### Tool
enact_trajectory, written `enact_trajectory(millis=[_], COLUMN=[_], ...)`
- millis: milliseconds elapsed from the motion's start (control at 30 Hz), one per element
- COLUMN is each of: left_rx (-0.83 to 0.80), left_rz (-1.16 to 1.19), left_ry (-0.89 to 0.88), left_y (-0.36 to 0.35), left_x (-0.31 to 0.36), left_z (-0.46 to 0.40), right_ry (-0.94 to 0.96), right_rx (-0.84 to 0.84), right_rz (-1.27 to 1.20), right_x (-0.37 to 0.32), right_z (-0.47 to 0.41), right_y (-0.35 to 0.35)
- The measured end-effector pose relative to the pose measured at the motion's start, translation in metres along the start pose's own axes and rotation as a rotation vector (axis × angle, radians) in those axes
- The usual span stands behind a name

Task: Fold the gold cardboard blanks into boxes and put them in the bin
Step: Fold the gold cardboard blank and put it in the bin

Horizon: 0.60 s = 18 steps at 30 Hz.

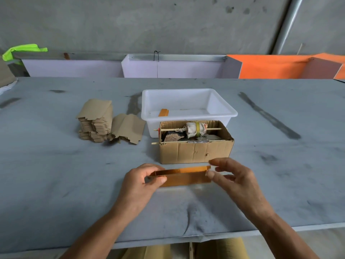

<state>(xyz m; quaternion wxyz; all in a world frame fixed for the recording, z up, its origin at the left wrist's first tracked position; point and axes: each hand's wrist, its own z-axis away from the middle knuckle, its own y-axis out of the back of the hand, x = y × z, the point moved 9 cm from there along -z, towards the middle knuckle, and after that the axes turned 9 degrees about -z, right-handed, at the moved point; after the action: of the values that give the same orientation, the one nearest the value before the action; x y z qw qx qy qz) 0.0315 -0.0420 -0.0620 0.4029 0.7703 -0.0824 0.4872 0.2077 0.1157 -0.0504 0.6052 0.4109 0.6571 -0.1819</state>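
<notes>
Blanks (97, 121) lie stacked (brown side up) well left of the bin (188, 105), a few fanned out toward it; left hand (141, 182) in front of the bin pinches the left end of a half-folded gold box (183, 175), thumb curled over its near wall; a carton (195, 143) of odds and sticks touches the bin's near side; a finished box (163, 112) rests inside the bin at its left; right hand (233, 178) pinches the held box's right end, other fingers loosely spread.

Half-folded gold blank (183, 177) above the table, blank stack (95, 121) far left, seemingly one box (163, 112) in white bin (220, 116).
</notes>
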Motion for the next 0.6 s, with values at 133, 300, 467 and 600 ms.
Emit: enact_trajectory(millis=[133, 300, 467, 600], left_rx=[-0.006, -0.06, 0.075, 0.034], left_rz=[0.109, 0.167, 0.258, 0.344], left_ry=[0.134, 0.134, 0.257, 0.394], left_y=[-0.005, -0.01, -0.001, -0.008], left_x=[-0.006, 0.007, 0.003, -0.006], left_z=[-0.002, -0.001, 0.0, 0.004], right_ry=[-0.052, -0.342, -0.454, -0.468], right_rx=[0.22, -0.034, -0.006, 0.023], right_rz=[0.012, -0.231, -0.352, -0.38], right_x=[-0.003, 0.014, 0.019, 0.02], right_z=[0.006, 0.011, 0.01, 0.009], right_y=[0.018, -0.016, -0.015, -0.013])
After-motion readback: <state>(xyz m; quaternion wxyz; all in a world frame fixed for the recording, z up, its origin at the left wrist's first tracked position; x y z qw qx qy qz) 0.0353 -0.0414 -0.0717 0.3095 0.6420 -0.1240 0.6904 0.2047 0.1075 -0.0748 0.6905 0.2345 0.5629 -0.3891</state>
